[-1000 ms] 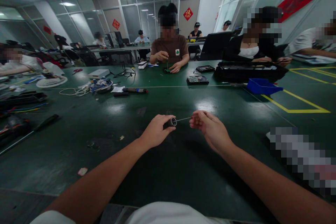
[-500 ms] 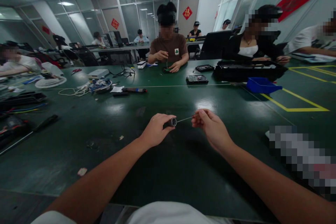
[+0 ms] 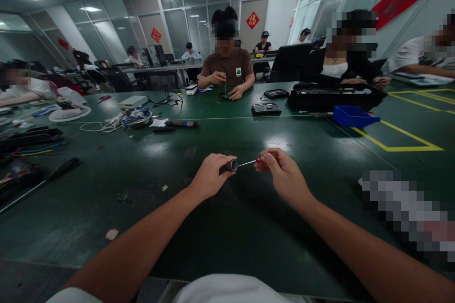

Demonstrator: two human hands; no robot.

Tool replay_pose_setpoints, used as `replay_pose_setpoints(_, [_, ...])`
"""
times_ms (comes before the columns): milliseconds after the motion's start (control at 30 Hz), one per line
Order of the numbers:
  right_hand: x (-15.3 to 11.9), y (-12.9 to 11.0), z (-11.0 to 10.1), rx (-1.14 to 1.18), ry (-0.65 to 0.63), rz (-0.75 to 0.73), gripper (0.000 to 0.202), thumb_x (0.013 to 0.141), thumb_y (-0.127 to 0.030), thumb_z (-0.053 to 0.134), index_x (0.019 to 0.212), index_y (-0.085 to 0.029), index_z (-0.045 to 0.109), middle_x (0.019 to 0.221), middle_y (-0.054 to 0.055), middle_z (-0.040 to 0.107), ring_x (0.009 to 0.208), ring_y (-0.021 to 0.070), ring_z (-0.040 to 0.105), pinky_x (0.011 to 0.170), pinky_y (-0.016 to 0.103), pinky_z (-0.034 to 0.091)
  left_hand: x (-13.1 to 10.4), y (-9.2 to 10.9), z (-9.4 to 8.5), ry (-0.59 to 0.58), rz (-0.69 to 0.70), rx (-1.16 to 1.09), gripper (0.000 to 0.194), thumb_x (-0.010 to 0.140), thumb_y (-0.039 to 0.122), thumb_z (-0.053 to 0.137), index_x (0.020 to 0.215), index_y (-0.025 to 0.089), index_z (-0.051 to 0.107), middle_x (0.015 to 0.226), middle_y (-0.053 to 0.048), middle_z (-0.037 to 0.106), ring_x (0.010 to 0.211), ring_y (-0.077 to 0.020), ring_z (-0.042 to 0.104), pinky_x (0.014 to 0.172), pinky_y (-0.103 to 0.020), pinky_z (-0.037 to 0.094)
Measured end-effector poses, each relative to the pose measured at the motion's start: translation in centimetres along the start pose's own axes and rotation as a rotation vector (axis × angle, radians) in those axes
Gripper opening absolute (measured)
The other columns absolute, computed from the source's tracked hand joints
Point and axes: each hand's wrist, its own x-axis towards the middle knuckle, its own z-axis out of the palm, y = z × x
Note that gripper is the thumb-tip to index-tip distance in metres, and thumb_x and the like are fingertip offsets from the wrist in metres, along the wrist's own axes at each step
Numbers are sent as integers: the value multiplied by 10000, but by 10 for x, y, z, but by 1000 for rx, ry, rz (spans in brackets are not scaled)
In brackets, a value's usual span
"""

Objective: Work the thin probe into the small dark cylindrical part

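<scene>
Closed around a small dark cylindrical part (image 3: 232, 165) is my left hand (image 3: 211, 176), with the part's round open end facing right. My right hand (image 3: 284, 168) grips a screwdriver (image 3: 250, 162) by its reddish handle, mostly covered by the fingers. Its thin metal shaft points left, and the tip meets the end of the cylinder; whether it sits inside I cannot tell. Both hands are above the green table (image 3: 213, 241).
A long screwdriver (image 3: 60, 169) lies at left. Beyond my hands are a dark pen-shaped tool (image 3: 181, 124), bundled cables (image 3: 137, 117), a hard-drive-like unit (image 3: 266, 109) and a blue bin (image 3: 355, 116). A co-worker (image 3: 227, 66) sits opposite, hands on a small board.
My right hand has shifted slightly left, closer to the cylinder, and more of the screwdriver's reddish handle shows. The left hand keeps its hold almost unmoved.
</scene>
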Motion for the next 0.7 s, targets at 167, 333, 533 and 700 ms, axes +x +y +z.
replay_pose_setpoints(167, [-2, -2, 1, -40, 2, -8, 285, 933, -504, 574, 966, -221, 598, 859, 43, 695, 778, 196, 701, 750, 378, 591, 0, 0, -1, -6, -16, -16, 400, 874, 181, 718, 1264, 243, 649, 1192, -51, 695, 1114, -232, 589, 1002, -427, 456])
replay_pose_setpoints(333, [-3, -2, 2, -75, -2, -22, 294, 932, -514, 572, 984, -226, 597, 872, 47, 704, 793, 201, 710, 770, 389, 594, 1, 3, -2, -8, -45, -9, 393, 868, 183, 725, 1251, 235, 658, 1159, -63, 703, 1089, -238, 598, 991, -438, 465])
replay_pose_setpoints(533, [-3, 0, 3, -82, -15, -7, 288, 931, -510, 567, 984, -229, 595, 868, 46, 708, 790, 200, 710, 765, 377, 584, 1, 4, -1, -14, -37, -4, 383, 859, 205, 741, 1234, 238, 669, 1142, -54, 711, 1073, -238, 604, 991, -433, 463])
replay_pose_setpoints(700, [-3, 0, 0, -104, 15, 2, 274, 941, -487, 554, 977, -221, 605, 861, 49, 702, 771, 199, 692, 749, 380, 574, 0, 2, 0, -27, -50, 3, 387, 869, 226, 734, 1249, 246, 663, 1138, -53, 709, 1071, -240, 603, 988, -427, 463])
